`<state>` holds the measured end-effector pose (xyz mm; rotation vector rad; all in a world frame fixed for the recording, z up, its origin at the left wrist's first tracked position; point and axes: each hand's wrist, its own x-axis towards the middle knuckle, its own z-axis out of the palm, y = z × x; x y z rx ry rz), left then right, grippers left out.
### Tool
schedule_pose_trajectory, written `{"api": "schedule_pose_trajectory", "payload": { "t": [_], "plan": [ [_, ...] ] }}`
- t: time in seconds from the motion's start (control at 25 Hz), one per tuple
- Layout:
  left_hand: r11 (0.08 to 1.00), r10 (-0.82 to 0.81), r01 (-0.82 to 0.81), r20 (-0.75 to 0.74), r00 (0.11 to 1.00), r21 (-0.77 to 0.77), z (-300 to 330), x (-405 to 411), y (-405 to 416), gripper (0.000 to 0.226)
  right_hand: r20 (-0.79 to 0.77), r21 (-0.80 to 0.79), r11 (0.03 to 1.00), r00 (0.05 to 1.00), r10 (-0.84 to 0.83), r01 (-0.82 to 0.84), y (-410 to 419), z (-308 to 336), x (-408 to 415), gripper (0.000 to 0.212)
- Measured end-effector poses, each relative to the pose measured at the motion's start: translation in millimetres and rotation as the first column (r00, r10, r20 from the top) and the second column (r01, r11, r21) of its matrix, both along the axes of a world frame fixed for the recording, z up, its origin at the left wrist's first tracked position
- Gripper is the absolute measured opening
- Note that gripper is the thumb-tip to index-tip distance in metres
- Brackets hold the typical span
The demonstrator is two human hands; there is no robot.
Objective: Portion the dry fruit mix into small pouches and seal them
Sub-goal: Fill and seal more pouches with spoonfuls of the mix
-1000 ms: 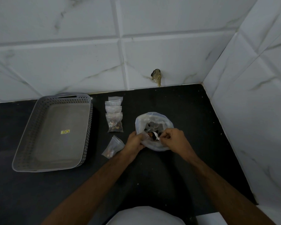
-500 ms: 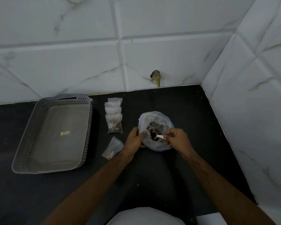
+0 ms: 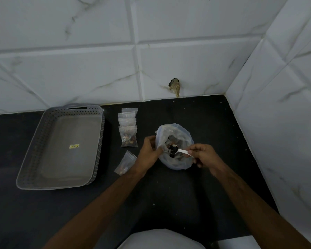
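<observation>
A clear plastic bag (image 3: 182,133) of dry fruit mix stands open on the black counter. My left hand (image 3: 148,150) grips the bag's left rim. My right hand (image 3: 204,155) pinches the handle of a small white measuring spoon (image 3: 178,150), whose bowl holds dark fruit above the bag's mouth. To the left, several small zip pouches (image 3: 128,126) lie in an overlapping row; the nearest one shows fruit inside. One more small pouch (image 3: 125,163) with some fruit lies tilted beside my left wrist.
A grey perforated plastic tray (image 3: 34,155) with a small yellow sticker sits at the left. White marble-look tiled walls close off the back and right, meeting in a corner. A chipped hole (image 3: 174,86) marks the back wall.
My right hand has drawn back to the right and lifted the spoon, now loaded with fruit, out of the bag. My left hand keeps hold of the rim.
</observation>
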<state>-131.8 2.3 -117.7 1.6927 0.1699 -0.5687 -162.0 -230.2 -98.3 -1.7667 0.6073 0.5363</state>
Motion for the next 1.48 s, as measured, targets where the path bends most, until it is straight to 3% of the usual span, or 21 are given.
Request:
{"api": "schedule_pose_trajectory", "payload": {
  "t": [0.28,0.36,0.44,0.52,0.64,0.72,0.88,1.0,1.12,1.2,1.28,1.48],
  "plan": [
    [0.997,-0.057,0.049,0.146,0.988,0.064,9,6,17,0.063,0.064,0.029,0.999,0.998,0.02,-0.022,-2,14,-2,0.014],
    [0.991,-0.094,0.058,0.305,0.948,0.123,19,0,31,0.054,0.077,0.058,0.998,0.997,0.024,-0.029,-1,18,-2,0.015],
    [0.95,-0.26,0.141,0.456,0.851,0.278,23,-5,57,0.051,0.087,0.083,0.996,0.996,0.023,-0.031,1,22,-3,0.015],
    [0.834,-0.503,0.291,0.428,0.751,0.469,21,-10,90,0.058,0.088,0.096,0.995,0.996,0.022,-0.031,4,25,-3,0.016],
    [0.55,-0.743,0.396,0.214,0.634,0.736,3,-14,128,0.075,0.095,0.115,0.993,0.995,0.016,-0.027,9,26,-4,0.016],
    [0.476,-0.712,0.328,0.139,0.688,0.816,-13,-21,137,0.095,0.09,0.118,0.993,0.996,0.018,-0.029,11,25,-4,0.016],
    [0.565,-0.401,0.075,0.195,0.895,0.821,-37,-32,126,0.108,0.079,0.123,0.992,0.997,0.01,-0.02,15,24,-6,0.016],
    [0.512,-0.312,0.045,0.138,0.94,0.858,-43,-35,110,0.095,0.078,0.131,0.991,0.997,0.002,-0.013,19,25,-5,0.017],
    [0.506,-0.309,-0.013,0.195,0.931,0.862,-43,-35,104,0.069,0.082,0.133,0.991,0.997,0.002,-0.013,19,26,-6,0.017],
    [0.64,-0.288,-0.019,0.263,0.921,0.768,-45,-37,106,0.055,0.088,0.141,0.99,0.996,0.003,-0.016,18,29,-7,0.016],
    [0.818,-0.248,0.014,0.331,0.911,0.574,-40,-41,106,0.046,0.097,0.158,0.987,0.995,0.003,-0.018,20,34,-9,0.016],
    [0.944,-0.18,0.009,0.494,0.85,0.329,-8,-44,88,0.038,0.161,0.234,0.968,0.986,0.049,-0.087,41,56,-14,0.015]
  ]
}}
